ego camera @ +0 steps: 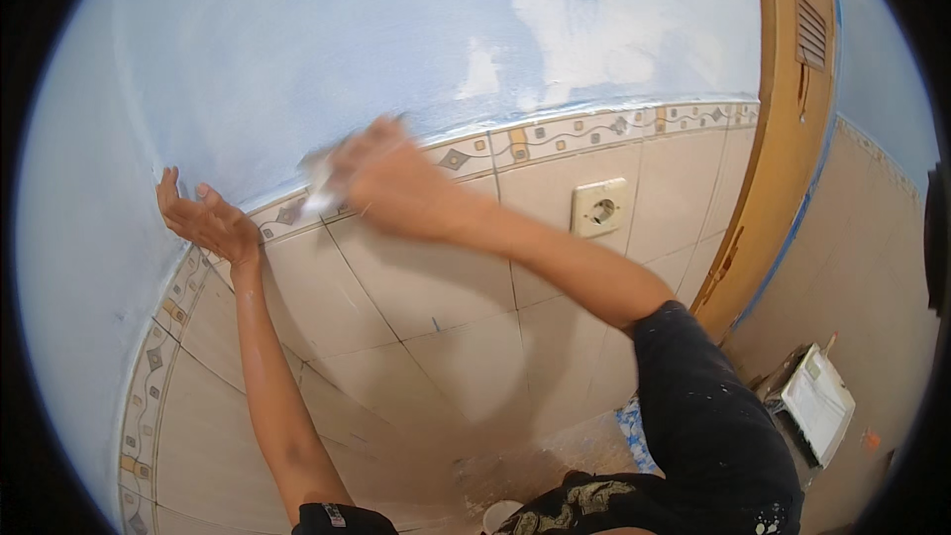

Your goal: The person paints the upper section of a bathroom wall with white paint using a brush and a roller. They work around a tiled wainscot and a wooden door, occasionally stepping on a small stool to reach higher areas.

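Note:
Near the wall corner, my left hand (212, 219) is raised with its fingers apart, and nothing shows in its grasp. It is at the patterned border, though I cannot tell whether it touches the wall. My right hand (394, 182) is blurred and closed around a pale, greyish-white object (319, 182), perhaps a cloth or a flat tool. That object lies over the line where the blue painted wall (297, 52) meets the decorative tile border (461, 157). Whitish patches (594, 22) mark the paint higher up on the right.
A wall socket (600, 209) sits in the beige tiles below the border. To the right stands a wooden door frame (743, 238) edged with blue. Low on the right is a paint tray (821, 405) with white paint. A white container (501, 514) is on the floor by my body.

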Available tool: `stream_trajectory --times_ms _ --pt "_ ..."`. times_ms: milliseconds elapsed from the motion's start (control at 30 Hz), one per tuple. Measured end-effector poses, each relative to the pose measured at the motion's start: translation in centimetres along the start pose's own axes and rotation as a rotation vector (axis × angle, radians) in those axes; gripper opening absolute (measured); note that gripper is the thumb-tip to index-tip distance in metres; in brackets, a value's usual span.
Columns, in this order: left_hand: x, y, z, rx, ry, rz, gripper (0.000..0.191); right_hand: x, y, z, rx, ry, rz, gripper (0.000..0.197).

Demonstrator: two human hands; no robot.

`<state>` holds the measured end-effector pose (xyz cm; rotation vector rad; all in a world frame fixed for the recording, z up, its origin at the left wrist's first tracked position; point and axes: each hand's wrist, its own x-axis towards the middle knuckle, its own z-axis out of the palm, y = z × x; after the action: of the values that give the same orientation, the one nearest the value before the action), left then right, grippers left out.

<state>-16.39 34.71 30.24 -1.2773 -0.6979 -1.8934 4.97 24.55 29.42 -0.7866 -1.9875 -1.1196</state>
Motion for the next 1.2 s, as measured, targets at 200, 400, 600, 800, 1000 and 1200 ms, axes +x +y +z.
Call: stream_trajectory --times_ms 200,400,600,800,1000,1200 --pt "-1.4 -0.9 -3.5 -0.022 -0.071 -0.069 0.036 -10.0 -10.2 -0.2 0.995 -0.351 0.552 0.031" --pt "-18.2 2.9 -12.3 -0.17 -0.59 -0.53 0.014 -35.4 -15.2 5.1 1.557 -0.485 1.82 0.04" --pt "-25.9 14.5 -17.9 -0.653 -0.938 -1.078 0.023 -33.8 -13.8 0.2 1.947 -0.093 1.961 0.043" --pt "-25.3 21.9 -18.0 -0.679 -1.05 -0.599 0.076 -32.2 -15.3 -1.8 2.038 0.046 2.044 0.041" --pt "-32.5 16.0 -18.1 -0.387 -0.838 -1.109 0.028 -34.9 -17.1 -1.7 1.804 -0.238 2.007 0.036" --pt "-31.9 17.4 -23.4 -0.565 -1.291 -0.904 0.02 -37.3 -19.7 -1.3 1.687 -0.464 1.823 0.04"
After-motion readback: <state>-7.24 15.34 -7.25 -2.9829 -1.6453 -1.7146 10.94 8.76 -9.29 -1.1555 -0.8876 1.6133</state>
